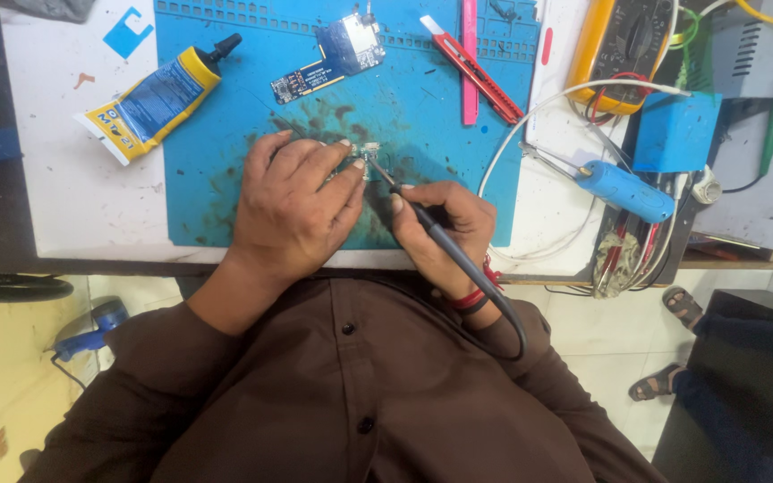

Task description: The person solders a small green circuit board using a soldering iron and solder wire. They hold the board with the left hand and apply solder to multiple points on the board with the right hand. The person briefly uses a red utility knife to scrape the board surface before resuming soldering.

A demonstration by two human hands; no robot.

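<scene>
Pressing down on a small circuit board [364,163] near the front edge of the blue mat [225,107], the left hand [297,201] had its fingers drawn together, pinning the part flat. The right hand [445,228] was clamped around a grey soldering iron [431,231], whose tip touched the board. A second blue circuit board [337,54] lay toward the bench's back edge, with a yellow-and-blue glue tube [158,98] at the mat's left edge and a red utility knife [471,67] to the right.
</scene>
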